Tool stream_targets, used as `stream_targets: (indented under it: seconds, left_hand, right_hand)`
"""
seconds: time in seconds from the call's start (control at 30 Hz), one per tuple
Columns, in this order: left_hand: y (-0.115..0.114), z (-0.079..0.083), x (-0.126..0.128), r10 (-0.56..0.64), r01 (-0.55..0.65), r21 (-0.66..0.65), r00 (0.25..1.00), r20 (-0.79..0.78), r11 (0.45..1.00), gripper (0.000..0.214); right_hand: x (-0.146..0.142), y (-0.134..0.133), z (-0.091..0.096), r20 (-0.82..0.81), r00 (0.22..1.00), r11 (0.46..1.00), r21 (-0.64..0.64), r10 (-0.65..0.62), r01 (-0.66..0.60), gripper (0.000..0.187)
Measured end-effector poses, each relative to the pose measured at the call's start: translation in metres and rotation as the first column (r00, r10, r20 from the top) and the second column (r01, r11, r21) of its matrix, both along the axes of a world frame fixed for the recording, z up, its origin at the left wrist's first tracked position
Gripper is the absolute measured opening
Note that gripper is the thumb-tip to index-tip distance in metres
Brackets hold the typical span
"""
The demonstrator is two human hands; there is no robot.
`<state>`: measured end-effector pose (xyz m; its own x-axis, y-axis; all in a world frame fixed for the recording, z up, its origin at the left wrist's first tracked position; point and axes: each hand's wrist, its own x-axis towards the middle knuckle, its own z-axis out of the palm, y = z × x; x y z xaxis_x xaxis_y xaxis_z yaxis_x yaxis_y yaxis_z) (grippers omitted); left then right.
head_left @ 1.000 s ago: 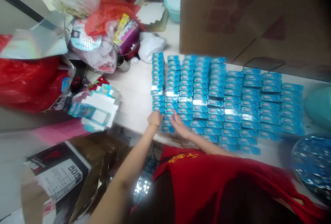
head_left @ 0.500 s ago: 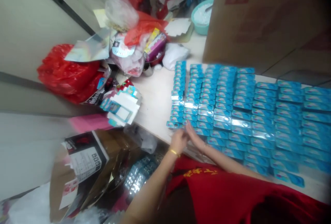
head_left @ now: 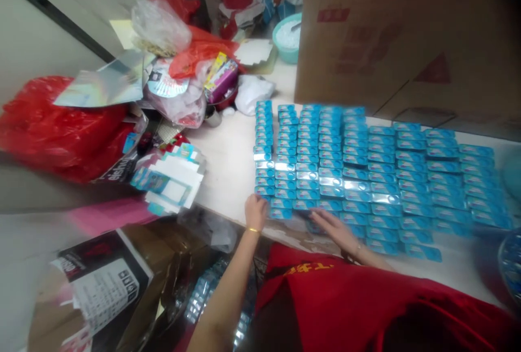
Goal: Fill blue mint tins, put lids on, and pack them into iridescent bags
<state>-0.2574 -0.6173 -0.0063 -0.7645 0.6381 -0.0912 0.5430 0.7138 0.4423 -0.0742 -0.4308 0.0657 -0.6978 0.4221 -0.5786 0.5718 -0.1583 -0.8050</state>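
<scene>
Many small flat blue packs with shiny faces lie overlapped in long columns on the white table. My left hand is at the near end of the leftmost column, its fingers curled together beside the lowest pack. What those fingers hold, if anything, is hidden. Farther right, my right hand reaches along the table's near edge. Its fingertips are on the end of a dark-looking flat pack just below the columns.
A large cardboard box stands behind the columns. At the left are a pile of flattened cartons, red plastic bags and an open carton. A teal basin sits at the back. A round container shows at the right edge.
My hands were together at the near left corner of the columns and are now apart. My right hand has moved right, the left one left. The view has shifted right.
</scene>
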Motion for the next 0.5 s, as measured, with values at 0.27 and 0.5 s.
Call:
stream_targets:
  seconds: [0.27,0.5]
  left_hand:
    - [-0.002,-0.002,-0.002,0.256,-0.26,0.097,0.966,0.045,0.961,0.031]
    - [0.017,-0.014,-0.007,0.596,-0.561,-0.204,0.771,0.223,0.802,0.081]
  right_hand:
    - [0.034,0.018,0.011,-0.01,0.966,0.95,0.179,-0.258,0.256,0.054]
    - [0.095,0.067,0.012,0.109,0.799,0.761,0.405,-0.591,0.508,0.048]
